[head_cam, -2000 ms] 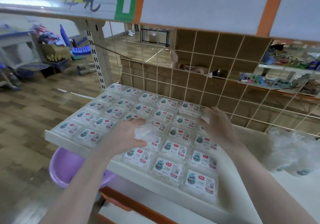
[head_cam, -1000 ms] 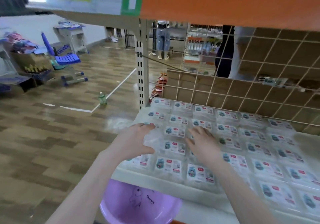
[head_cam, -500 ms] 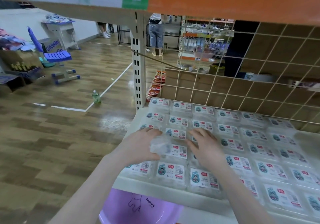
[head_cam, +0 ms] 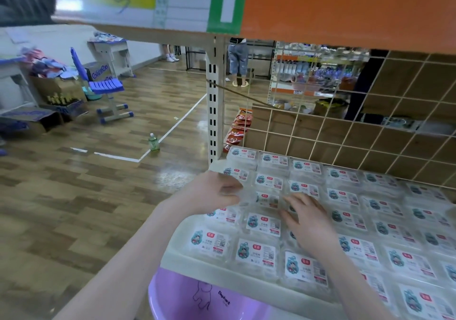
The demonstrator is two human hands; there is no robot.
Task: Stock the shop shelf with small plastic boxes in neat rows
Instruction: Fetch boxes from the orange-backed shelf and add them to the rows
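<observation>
The loose clear box (head_cam: 267,200) has moved from mid-shelf to the shelf's (head_cam: 172,260) left end, among the rows. Your left hand (head_cam: 214,192) pinches its edge; your right hand's (head_cam: 308,221) fingers lie spread, steadying neighbours. Seat it square.

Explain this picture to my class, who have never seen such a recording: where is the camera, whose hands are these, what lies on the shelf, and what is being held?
The camera sits on a person's head, looking forward and down, so you see their own arms. The shelf carries small clear plastic boxes with printed labels, laid flat in rows. The left hand grips a crumpled piece of clear plastic; whether it is a wrapper or a box, blur hides. The right hand rests with spread fingers on the boxes. A purple basin sits below the shelf.
</observation>
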